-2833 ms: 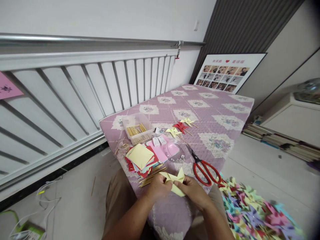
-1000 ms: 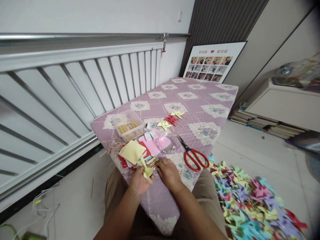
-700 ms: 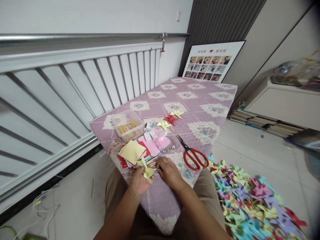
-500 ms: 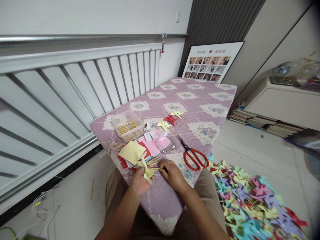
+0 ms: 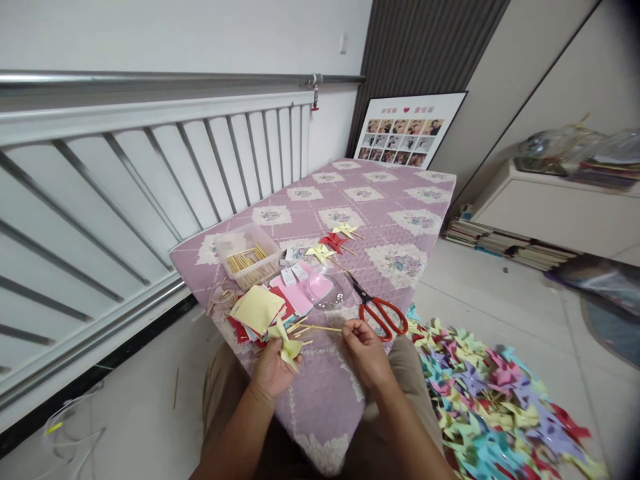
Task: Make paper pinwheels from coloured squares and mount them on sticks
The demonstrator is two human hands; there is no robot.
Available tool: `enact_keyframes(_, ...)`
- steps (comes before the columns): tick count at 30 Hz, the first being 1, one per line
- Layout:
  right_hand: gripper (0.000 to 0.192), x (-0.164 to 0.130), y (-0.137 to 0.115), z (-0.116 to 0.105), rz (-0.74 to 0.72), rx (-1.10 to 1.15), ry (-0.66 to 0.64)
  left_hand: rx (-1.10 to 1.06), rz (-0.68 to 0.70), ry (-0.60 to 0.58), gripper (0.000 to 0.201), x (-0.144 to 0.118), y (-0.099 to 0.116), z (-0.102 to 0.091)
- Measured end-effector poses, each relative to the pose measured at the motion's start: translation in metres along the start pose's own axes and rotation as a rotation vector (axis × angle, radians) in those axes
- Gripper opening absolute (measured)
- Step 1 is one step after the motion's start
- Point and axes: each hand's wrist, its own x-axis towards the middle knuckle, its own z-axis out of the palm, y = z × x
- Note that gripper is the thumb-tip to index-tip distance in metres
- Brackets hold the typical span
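My left hand (image 5: 274,371) is closed on a pale yellow paper pinwheel (image 5: 289,347), near the front left edge of the table. Between the fingertips of my right hand (image 5: 366,348) is the right end of a thin wooden stick (image 5: 324,327), which points left across the cloth. Several more sticks (image 5: 298,327) lie just behind the yellow pinwheel. A stack of coloured paper squares (image 5: 257,309), pale yellow on top, sits beyond my left hand. Red-handled scissors (image 5: 384,317) rest behind my right hand, their blades pointing away from me.
A clear plastic box (image 5: 249,253) holds wooden sticks. Beside it are small white boxes (image 5: 294,274), pink paper (image 5: 295,298) and a clear round dish (image 5: 324,291) with small shiny pieces. Three finished pinwheels (image 5: 333,243) lie farther back. Many coloured pinwheels (image 5: 493,400) are heaped on the right-hand floor.
My right hand has moved right, away from the loose sticks, with one stick now pinched in its fingers. My left hand still holds the yellow pinwheel. The whole view has shifted slightly.
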Motion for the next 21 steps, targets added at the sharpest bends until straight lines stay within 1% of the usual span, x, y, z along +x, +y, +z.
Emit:
enact_keyframes(3,0.037,-0.004,-0.003,-0.005,0.021,0.109,0.084,0.008,0.0,-0.014,0.025,-0.002,0.0,0.001)
enact_keyframes(7,0.038,-0.008,-0.011,-0.013,0.026,0.139,0.125,0.018,-0.019,-0.036,0.026,-0.002,0.001,-0.001)
enact_keyframes(11,0.037,-0.01,-0.023,-0.02,-0.006,0.151,0.113,0.04,-0.023,-0.026,0.025,0.0,0.0,-0.005)
enact_keyframes(15,0.035,-0.013,-0.037,-0.023,-0.08,0.034,0.088,0.044,-0.021,0.003,0.035,0.001,-0.001,-0.003)
enact_keyframes(18,0.034,-0.017,-0.047,-0.019,-0.109,-0.054,0.037,0.058,-0.006,-0.009,0.041,0.0,-0.001,0.001)
enact_keyframes(21,0.033,-0.02,-0.051,-0.012,-0.117,-0.074,0.008,0.072,0.002,-0.013,0.04,0.0,-0.001,0.0)
